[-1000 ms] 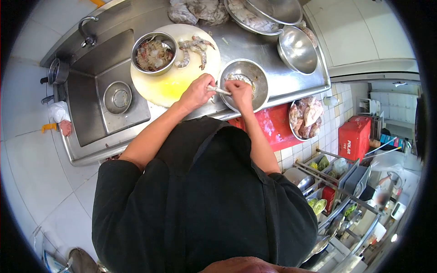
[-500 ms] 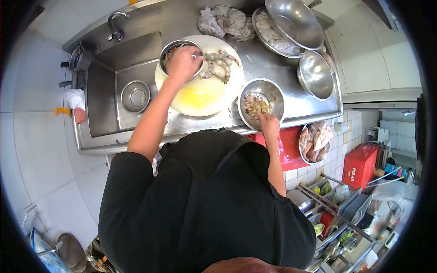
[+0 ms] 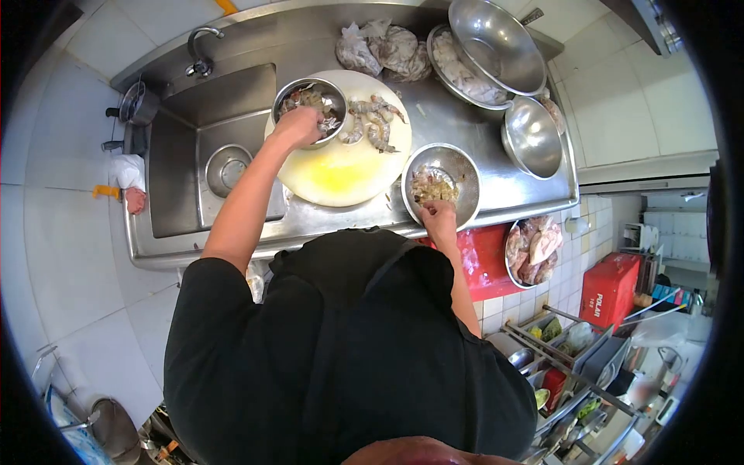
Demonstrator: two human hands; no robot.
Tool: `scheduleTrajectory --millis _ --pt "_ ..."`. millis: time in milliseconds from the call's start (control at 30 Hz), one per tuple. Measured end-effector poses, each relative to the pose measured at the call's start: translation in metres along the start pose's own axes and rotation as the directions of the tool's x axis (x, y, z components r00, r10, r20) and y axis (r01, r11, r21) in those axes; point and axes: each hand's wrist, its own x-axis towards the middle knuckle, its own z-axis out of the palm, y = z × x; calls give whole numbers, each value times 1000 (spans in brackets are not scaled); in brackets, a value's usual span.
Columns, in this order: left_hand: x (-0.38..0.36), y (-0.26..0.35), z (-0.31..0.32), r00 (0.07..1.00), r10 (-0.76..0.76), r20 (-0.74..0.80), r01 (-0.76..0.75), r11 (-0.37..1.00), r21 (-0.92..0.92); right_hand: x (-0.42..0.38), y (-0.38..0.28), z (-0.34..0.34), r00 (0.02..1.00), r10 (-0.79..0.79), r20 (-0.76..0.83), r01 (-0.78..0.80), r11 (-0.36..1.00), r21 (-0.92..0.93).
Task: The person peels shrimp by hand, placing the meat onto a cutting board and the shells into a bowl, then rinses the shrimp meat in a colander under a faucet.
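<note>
A round steel bowl (image 3: 341, 94) with grey raw shrimp in it stands on the round white cutting board (image 3: 364, 174). My left hand (image 3: 301, 128) reaches over its near rim, fingers curled inward; their tips are partly hidden. Several more whole shrimp (image 3: 377, 124) lie on the board just right of the bowl. Farther right on the steel counter is a second steel bowl (image 3: 467, 182) with a speckled, perforated-looking wall, holding small pale brown bits. My right hand (image 3: 439, 218) dips over its near edge with fingers drawn together at the bits. What either hand pinches is too small to tell.
Left is a sink (image 3: 174, 186) with a tap (image 3: 200, 66). Tied plastic bags (image 3: 399, 50) and stacked steel bowls (image 3: 500, 46) line the back. Another steel bowl (image 3: 533, 138) stands at right. Below the counter edge are a red container (image 3: 488, 263) and a bowl of raw meat (image 3: 535, 252).
My left hand has drawn back from over the bowl's middle to its near rim, uncovering the shrimp inside. My right hand has shifted slightly left and toward me. The whole view has shifted slightly.
</note>
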Motion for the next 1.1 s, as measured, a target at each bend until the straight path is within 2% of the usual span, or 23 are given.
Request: scheduleTrajectory --millis 100,200,233,333,400,467,500,533,600,633,700,800,833,900,933,967,1000,1033,1100 --pt "3 4 -4 1000 -9 24 9 1000 -11 0 -1 1 999 -47 -3 47 999 -5" --pt "8 -6 -7 993 11 -118 -51 939 -340 0 -1 -1 1000 -20 3 20 998 54" --pt "7 -4 -7 969 8 -247 -116 897 -427 1 -2 0 1000 24 7 -25 991 131" --pt "-2 20 -10 931 -15 -366 -245 717 -653 11 -21 -3 987 138 77 -158 903 401" --pt "-8 52 0 860 -9 -510 -369 679 -635 19 -65 -22 968 172 183 -248 757 605" --pt "-18 87 13 767 97 -634 -526 661 -536 31 -92 -20 952 150 268 -307 482 821" --pt "-21 100 21 752 169 -638 -557 681 -475 35 -105 -20 958 75 278 -286 357 889" --pt "-22 112 32 697 264 -667 -617 695 -370 39 -115 -20 962 -5 274 -266 225 937" --pt "-22 127 55 568 443 -694 -714 684 -148 45 -130 -18 953 -35 301 -299 52 953" --pt "-22 131 64 602 480 -638 -719 674 -172 48 -132 -14 961 -38 275 -274 32 961" --pt "-21 135 77 659 541 -522 -716 664 -217 49 -110 -4 965 10 261 -261 84 962" --pt "-20 134 73 636 609 -474 -743 650 -162 44 -92 -2 969 32 245 -246 206 947" --pt "-19 134 71 686 573 -449 -713 653 -255 41 -89 -5 967 20 256 -252 261 932" --pt "-12 135 81 781 507 -364 -624 636 -454 39 -83 -8 960 -40 276 -241 381 893" --pt "-6 135 85 818 480 -316 -571 616 -542 40 -83 -8 960 -38 276 -240 391 889" --pt "-2 132 87 903 422 -77 -356 637 -684 40 -82 -8 961 -35 273 -237 401 885" --pt "2 129 92 914 402 -54 -325 646 -690 41 -80 -8 963 -30 267 -232 412 881" --pt "6 128 97 923 385 -30 -296 655 -696 41 -80 -8 991 9 136 -115 597 794" --pt "8 129 103 943 333 25 -222 682 -697 39 -84 -8 990 7 -138 59 881 470"
